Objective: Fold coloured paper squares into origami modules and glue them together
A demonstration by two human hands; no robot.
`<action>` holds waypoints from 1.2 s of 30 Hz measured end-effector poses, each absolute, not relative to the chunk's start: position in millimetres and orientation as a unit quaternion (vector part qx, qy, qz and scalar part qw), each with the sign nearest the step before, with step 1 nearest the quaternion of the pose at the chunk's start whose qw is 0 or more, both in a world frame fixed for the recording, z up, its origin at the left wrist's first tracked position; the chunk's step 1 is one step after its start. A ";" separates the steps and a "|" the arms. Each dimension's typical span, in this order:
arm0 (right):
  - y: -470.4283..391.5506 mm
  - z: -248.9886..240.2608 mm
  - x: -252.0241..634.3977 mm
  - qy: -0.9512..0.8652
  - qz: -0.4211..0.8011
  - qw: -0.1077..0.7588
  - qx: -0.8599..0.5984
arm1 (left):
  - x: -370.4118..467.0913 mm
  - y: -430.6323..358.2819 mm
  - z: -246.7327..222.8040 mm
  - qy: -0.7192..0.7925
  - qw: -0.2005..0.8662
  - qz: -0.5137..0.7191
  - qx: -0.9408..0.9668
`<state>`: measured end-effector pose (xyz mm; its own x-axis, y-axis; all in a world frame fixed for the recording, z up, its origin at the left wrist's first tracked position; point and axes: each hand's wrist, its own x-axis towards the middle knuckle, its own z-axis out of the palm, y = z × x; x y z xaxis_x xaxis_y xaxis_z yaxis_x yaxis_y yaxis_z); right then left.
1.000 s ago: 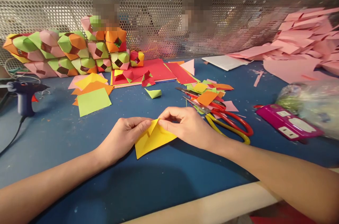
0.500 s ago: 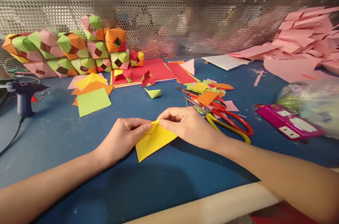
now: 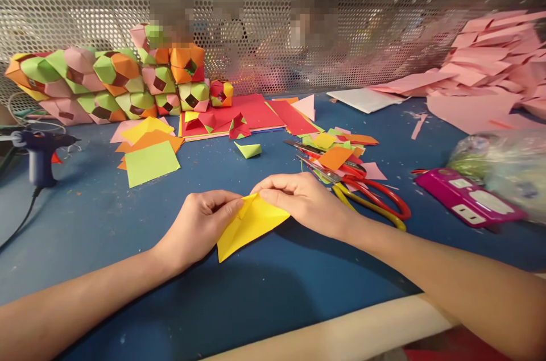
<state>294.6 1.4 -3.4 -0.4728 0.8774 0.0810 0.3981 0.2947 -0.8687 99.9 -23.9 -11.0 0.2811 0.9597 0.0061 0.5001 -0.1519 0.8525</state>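
A yellow paper [image 3: 251, 226] with a folded upper edge is held just over the blue table, between both hands. My left hand [image 3: 200, 224] pinches its upper left part between thumb and fingers. At the top edge my right hand [image 3: 301, 202] grips it, thumb on the near side and fingers curled behind. The fingertips of the two hands are close together. Beyond them lies a small folded green piece [image 3: 248, 149]. To the left, a green square [image 3: 153, 164] rests on orange and yellow sheets [image 3: 149, 127].
Folded paper blocks [image 3: 115, 71] stand at the back left, near a glue gun [image 3: 40, 153]. Scissors [image 3: 379, 196] lie among paper scraps right of my right hand. Farther right are a magenta power strip [image 3: 469, 196], a plastic bag [image 3: 507, 167] and pink paper [image 3: 495, 65].
The yellow paper now bends a little more, and its right part shows more beside my right thumb. Both hands have barely moved and keep their hold.
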 end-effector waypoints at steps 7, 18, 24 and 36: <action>-3.2 -4.7 290.5 -0.774 0.374 0.295 -0.416 | 102.8 -28.5 -9.2 0.501 0.372 0.290 0.726; -2.6 -3.5 292.5 -0.784 0.335 0.333 -0.403 | 102.8 -24.7 -9.6 0.534 0.374 0.305 0.695; -2.9 -9.4 290.0 -0.807 0.299 0.319 -0.397 | 103.5 -26.4 -13.2 0.532 0.358 0.307 0.704; 7.1 -10.1 296.1 -0.742 0.389 0.331 -0.433 | 94.8 -22.8 -11.7 0.513 0.427 0.308 0.678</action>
